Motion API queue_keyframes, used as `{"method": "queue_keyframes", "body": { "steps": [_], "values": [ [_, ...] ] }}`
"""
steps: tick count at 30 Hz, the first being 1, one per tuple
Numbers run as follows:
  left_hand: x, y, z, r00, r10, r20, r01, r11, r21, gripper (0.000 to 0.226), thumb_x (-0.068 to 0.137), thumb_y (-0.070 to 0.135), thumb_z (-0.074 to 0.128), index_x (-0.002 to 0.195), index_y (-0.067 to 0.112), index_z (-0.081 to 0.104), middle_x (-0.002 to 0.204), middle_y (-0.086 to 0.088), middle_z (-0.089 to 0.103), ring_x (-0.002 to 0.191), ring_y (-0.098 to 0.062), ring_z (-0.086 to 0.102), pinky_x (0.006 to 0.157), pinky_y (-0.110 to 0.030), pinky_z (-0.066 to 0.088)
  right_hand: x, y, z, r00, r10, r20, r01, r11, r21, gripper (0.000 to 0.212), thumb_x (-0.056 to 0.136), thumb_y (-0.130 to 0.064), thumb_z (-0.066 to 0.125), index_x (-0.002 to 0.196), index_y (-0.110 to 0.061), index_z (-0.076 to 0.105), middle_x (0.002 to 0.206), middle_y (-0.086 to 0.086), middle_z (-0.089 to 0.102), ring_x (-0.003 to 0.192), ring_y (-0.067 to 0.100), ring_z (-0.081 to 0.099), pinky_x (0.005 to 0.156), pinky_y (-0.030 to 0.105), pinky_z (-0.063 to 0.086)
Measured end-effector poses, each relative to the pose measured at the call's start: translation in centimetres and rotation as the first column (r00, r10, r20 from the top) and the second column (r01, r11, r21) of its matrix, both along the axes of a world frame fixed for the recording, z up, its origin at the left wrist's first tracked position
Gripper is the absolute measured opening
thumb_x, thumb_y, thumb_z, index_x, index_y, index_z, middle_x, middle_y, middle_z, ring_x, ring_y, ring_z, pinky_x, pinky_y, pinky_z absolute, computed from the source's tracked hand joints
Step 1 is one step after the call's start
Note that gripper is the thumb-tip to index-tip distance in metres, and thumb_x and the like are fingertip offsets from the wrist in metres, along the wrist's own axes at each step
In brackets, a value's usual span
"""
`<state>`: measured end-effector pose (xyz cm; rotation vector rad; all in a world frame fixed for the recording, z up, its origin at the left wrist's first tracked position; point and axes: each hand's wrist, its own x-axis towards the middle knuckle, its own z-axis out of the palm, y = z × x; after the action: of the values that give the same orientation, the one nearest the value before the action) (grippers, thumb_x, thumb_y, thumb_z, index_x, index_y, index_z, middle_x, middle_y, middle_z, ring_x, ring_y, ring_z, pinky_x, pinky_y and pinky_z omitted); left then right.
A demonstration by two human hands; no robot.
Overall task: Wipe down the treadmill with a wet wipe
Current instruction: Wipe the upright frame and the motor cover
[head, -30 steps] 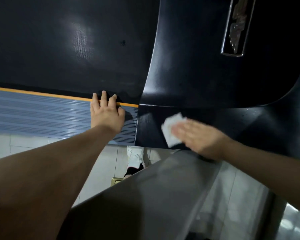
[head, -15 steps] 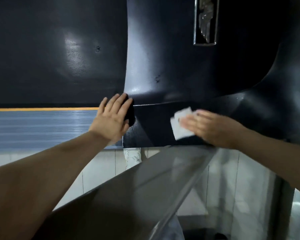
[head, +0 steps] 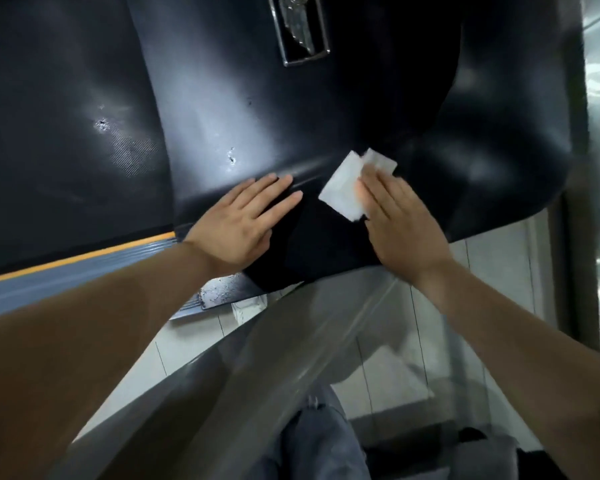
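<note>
While the right hand [head: 400,223] presses a white wipe [head: 349,187] flat against the treadmill's black cover [head: 222,109], its fingers lie straight over the near part of the wipe, holding it down rather than curling round it. The wipe is folded and a little crumpled, and its far corners stick out past the fingertips. It sits on the glossy curve of the cover, just to the right of the left hand [head: 243,223].

The left hand rests palm down on the same cover, fingers straight and slightly spread, gripping nothing. The two hands lie close beside each other but do not touch; a narrow strip of black cover shows between the left fingertips and the wipe.

To the left of the cover lies the dark belt [head: 56,109], with a few pale scuff marks on it. Along the belt's near edge runs a grey ribbed side rail [head: 66,275] with a thin orange stripe [head: 84,256]. A small framed metal badge [head: 300,29] sits on the cover near the top of the view.

Below the forearms a grey bar [head: 257,358] crosses the view at a slant, blurred. Under it are pale floor tiles [head: 378,368] and a leg in blue jeans [head: 319,441].
</note>
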<state>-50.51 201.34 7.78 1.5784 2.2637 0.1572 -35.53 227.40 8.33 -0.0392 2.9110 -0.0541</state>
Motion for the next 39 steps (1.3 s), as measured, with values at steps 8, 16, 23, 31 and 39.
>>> {"method": "queue_keyframes", "body": {
  "steps": [8, 16, 23, 31, 39],
  "values": [
    [0.5, 0.7, -0.1, 0.999, 0.034, 0.003, -0.034, 0.999, -0.004, 0.067, 0.091, 0.025, 0.050, 0.154, 0.016, 0.028, 0.161, -0.014, 0.022, 0.148, -0.033, 0.023, 0.119, -0.049, 0.024, 5.7, 0.5, -1.2, 0.996, -0.087, -0.010, 0.085, 0.985, -0.149, 0.068, 0.092, -0.015, 0.048, 0.152, -0.011, 0.017, 0.157, 0.006, 0.023, 0.145, 0.027, 0.024, 0.121, 0.038, 0.011],
    [0.8, 1.4, 0.4, 0.995, 0.098, 0.019, -0.097, 0.994, -0.057, 0.067, 0.094, 0.034, 0.042, 0.156, 0.019, 0.020, 0.162, -0.014, 0.018, 0.149, -0.032, 0.017, 0.119, -0.050, 0.022, 10.1, 0.0, -2.2, 0.961, -0.275, 0.023, 0.274, 0.943, -0.190, 0.051, 0.104, -0.023, 0.034, 0.151, -0.006, 0.026, 0.157, 0.014, 0.025, 0.146, 0.031, 0.026, 0.112, 0.052, 0.033],
    [1.7, 2.2, 0.3, 0.984, 0.177, 0.019, -0.176, 0.984, -0.039, 0.065, 0.094, 0.036, 0.041, 0.154, 0.017, 0.025, 0.159, -0.017, 0.021, 0.147, -0.036, 0.020, 0.121, -0.048, 0.015, 0.2, 0.1, -0.8, 0.844, -0.537, 0.007, 0.513, 0.803, -0.305, 0.063, 0.100, -0.041, 0.031, 0.154, -0.011, 0.020, 0.162, 0.005, 0.016, 0.150, 0.022, 0.010, 0.123, 0.037, 0.010],
    [-1.3, 12.1, 2.5, 0.996, -0.056, 0.068, 0.046, 0.989, 0.141, 0.064, 0.094, 0.026, 0.046, 0.152, 0.006, 0.028, 0.158, -0.014, 0.028, 0.147, -0.033, 0.023, 0.118, -0.052, 0.023, 3.1, -3.4, -1.3, 0.057, -0.964, 0.262, 0.935, -0.040, -0.352, 0.079, 0.097, -0.056, 0.026, 0.156, -0.011, -0.002, 0.163, 0.010, -0.007, 0.151, 0.025, -0.001, 0.120, 0.047, 0.014],
    [-6.6, 28.0, 1.7, 0.982, 0.151, 0.117, -0.176, 0.952, 0.248, 0.060, 0.097, 0.024, 0.034, 0.153, 0.006, 0.024, 0.161, -0.015, 0.020, 0.150, -0.030, 0.014, 0.123, -0.043, 0.006, 2.0, -1.2, -3.4, 0.424, -0.906, -0.024, 0.837, 0.401, -0.372, 0.070, 0.096, -0.046, 0.039, 0.155, -0.014, 0.017, 0.162, 0.008, 0.015, 0.149, 0.025, 0.013, 0.121, 0.045, 0.014]
  ]
}}
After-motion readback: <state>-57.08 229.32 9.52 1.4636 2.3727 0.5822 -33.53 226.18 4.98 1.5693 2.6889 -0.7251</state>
